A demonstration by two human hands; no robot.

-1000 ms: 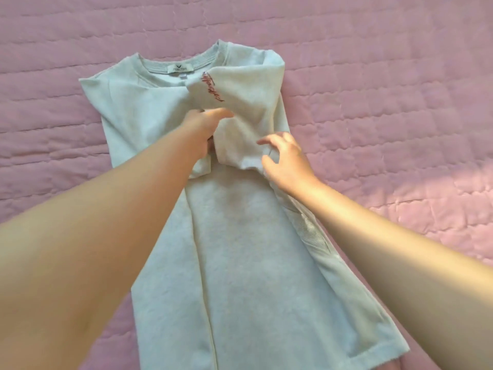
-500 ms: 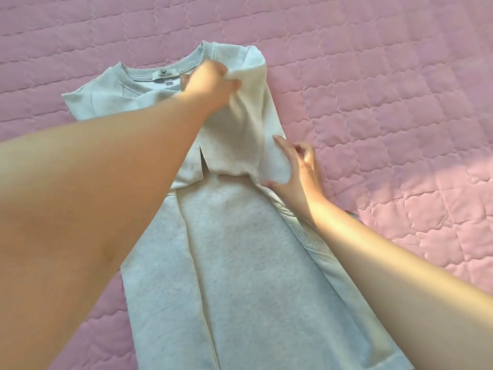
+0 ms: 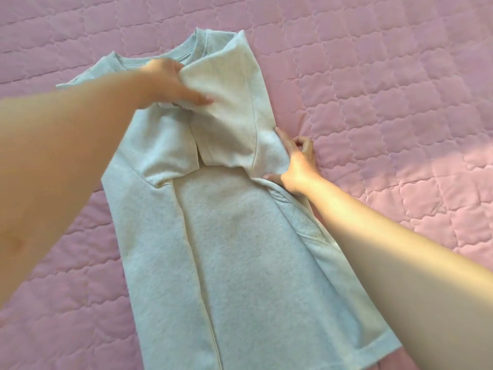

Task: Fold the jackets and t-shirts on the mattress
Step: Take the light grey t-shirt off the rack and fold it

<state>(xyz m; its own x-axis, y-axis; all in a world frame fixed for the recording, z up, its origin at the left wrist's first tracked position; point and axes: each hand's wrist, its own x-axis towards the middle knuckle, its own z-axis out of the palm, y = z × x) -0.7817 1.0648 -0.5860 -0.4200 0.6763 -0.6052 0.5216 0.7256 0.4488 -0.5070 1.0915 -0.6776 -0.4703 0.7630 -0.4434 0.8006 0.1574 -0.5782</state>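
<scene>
The t-shirt [image 3: 234, 236] lies flat on the pink quilted mattress [image 3: 386, 76], with its collar [image 3: 190, 48] at the far end and the hem near me. Its right side is folded in over the middle, showing the fleecy inside. My left hand [image 3: 166, 82] is up by the collar. The thumb lies over the top corner of the folded-in sleeve [image 3: 232, 102], and the cloth is pinched between thumb and fingers. The fingers are hidden and the hand is blurred. My right hand [image 3: 298, 164] sits at the shirt's right edge, with forefinger and thumb spread. The forefinger runs straight along the fold and the thumb presses the cloth. The other fingers curl loosely above the mattress, holding nothing.
</scene>
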